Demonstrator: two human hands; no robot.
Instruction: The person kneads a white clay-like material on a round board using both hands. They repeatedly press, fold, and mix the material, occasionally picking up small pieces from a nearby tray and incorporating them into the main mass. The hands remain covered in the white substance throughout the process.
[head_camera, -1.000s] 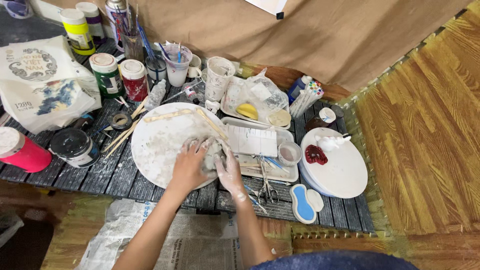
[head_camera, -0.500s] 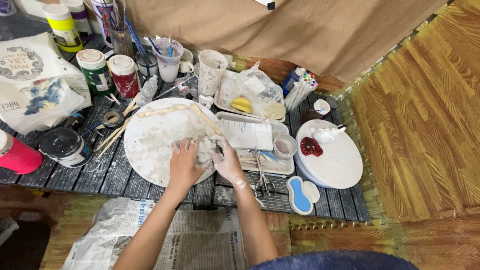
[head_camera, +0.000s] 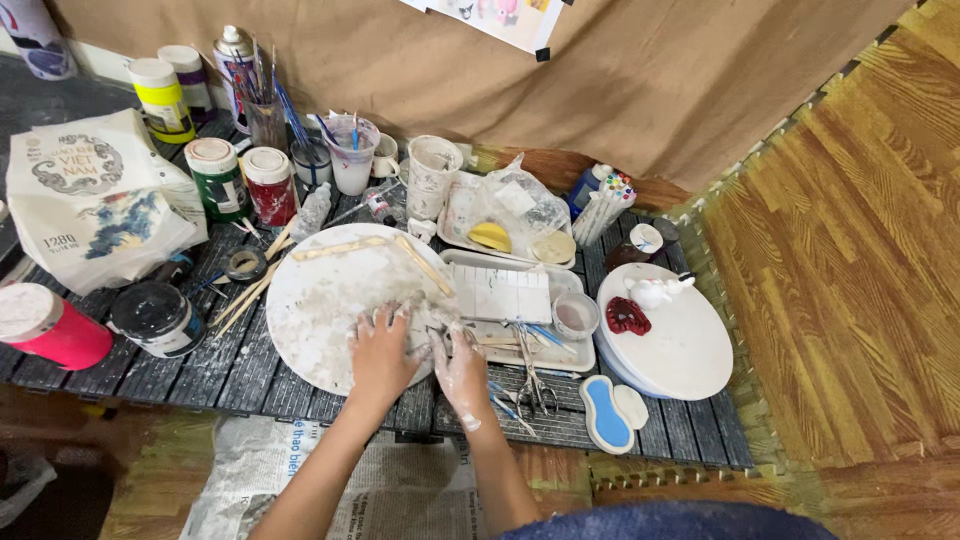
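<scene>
- Clay (head_camera: 425, 312), judged soft and sticky, is pressed on the white board (head_camera: 310, 310).
- Left hand (head_camera: 382, 352) is spread flat; right hand (head_camera: 462, 368) fingers are curled loosely, gripping nothing.
- Edges are best pinched gently.

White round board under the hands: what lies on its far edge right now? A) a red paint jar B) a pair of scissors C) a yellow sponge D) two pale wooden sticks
D: two pale wooden sticks lie in an angle along the far rim of the white round board, while both hands press near its right edge.
</scene>
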